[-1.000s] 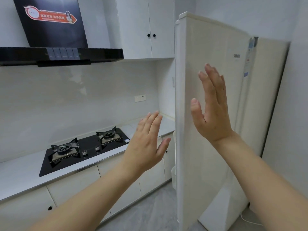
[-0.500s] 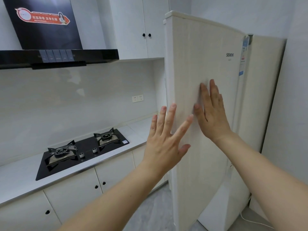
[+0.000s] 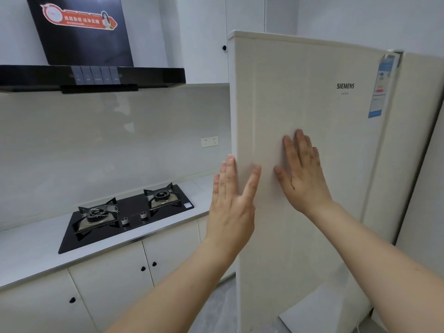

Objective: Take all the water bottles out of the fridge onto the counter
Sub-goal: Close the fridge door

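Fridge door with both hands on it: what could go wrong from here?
1. The left hand has its fingers at the free edge of the tall beige fridge door; they could be pinched if it swings shut.
2. The right hand lies flat on the door front; a hard push could slam it.
3. No water bottles show on the pale grey counter, and the fridge interior is hidden, so the job may be unfinished.

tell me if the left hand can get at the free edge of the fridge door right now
Probably yes. The left hand is open right at the fridge door's free edge, nothing between them. The right hand lies flat on the door face.
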Demonstrator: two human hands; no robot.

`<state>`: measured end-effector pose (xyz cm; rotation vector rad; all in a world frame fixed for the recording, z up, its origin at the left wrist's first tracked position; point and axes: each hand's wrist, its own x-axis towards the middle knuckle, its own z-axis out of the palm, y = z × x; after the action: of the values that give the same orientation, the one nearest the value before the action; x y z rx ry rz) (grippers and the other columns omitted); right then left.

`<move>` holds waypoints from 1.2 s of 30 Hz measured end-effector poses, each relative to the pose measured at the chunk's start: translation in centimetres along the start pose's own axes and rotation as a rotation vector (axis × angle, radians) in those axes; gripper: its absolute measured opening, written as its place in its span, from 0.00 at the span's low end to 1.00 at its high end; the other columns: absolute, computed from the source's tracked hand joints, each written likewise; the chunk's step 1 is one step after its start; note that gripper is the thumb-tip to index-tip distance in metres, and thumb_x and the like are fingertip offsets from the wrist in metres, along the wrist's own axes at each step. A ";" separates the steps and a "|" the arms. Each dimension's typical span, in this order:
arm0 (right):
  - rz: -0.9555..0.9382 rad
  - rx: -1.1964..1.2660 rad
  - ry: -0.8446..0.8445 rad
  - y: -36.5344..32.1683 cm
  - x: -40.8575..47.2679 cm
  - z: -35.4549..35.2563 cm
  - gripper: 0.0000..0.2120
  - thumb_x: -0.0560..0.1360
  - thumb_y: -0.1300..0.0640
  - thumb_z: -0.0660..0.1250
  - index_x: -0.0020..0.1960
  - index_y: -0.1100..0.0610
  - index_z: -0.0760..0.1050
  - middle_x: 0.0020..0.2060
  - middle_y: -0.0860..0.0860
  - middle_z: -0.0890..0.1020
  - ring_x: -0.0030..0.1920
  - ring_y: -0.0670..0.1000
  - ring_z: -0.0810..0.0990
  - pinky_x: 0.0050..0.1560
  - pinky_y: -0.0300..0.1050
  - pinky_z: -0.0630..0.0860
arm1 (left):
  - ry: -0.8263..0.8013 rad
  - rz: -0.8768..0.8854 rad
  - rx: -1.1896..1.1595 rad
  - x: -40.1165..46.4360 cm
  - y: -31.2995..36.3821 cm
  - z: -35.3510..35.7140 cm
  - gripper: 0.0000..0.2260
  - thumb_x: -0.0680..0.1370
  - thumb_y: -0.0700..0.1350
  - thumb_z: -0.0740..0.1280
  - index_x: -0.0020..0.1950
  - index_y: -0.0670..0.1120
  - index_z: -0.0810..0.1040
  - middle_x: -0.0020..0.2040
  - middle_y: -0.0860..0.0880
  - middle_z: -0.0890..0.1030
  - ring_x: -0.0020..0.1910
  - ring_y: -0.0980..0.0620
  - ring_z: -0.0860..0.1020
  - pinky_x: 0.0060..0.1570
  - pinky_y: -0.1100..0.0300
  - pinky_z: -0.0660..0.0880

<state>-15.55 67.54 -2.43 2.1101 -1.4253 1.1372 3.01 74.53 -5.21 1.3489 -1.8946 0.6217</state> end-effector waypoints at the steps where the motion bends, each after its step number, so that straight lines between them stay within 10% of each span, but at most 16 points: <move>1: -0.008 -0.015 -0.003 0.0 0.5 0.5 0.32 0.80 0.39 0.47 0.78 0.47 0.37 0.78 0.49 0.37 0.78 0.51 0.37 0.76 0.51 0.38 | -0.008 -0.015 -0.015 0.4 -0.2 0.4 0.43 0.70 0.35 0.69 0.80 0.53 0.52 0.78 0.33 0.42 0.78 0.38 0.42 0.76 0.45 0.49; 13: -0.109 -0.243 -0.019 2.0 5.5 5.2 0.37 0.76 0.35 0.50 0.78 0.46 0.39 0.78 0.54 0.42 0.78 0.55 0.39 0.75 0.56 0.36 | -0.015 -0.206 -0.151 4.9 -2.8 4.7 0.39 0.75 0.39 0.65 0.80 0.56 0.48 0.75 0.30 0.36 0.77 0.35 0.40 0.75 0.50 0.41; 21: -0.162 -0.402 0.027 4.9 8.8 8.0 0.40 0.73 0.31 0.52 0.79 0.45 0.44 0.79 0.54 0.45 0.78 0.58 0.43 0.73 0.68 0.43 | 0.014 -0.375 -0.225 8.9 -4.9 8.5 0.39 0.76 0.54 0.67 0.79 0.60 0.46 0.76 0.33 0.37 0.76 0.32 0.49 0.70 0.45 0.62; 36: -0.111 -0.614 0.059 8.5 13.7 14.0 0.43 0.70 0.25 0.51 0.79 0.44 0.46 0.79 0.53 0.46 0.77 0.61 0.47 0.64 0.81 0.44 | 0.033 -0.405 -0.268 15.3 -10.9 16.0 0.40 0.75 0.62 0.67 0.79 0.62 0.44 0.77 0.34 0.42 0.75 0.33 0.51 0.73 0.45 0.58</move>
<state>-14.90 46.21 -1.69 1.6763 -1.3832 0.6043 5.89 50.06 -3.53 1.4737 -1.5483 0.1785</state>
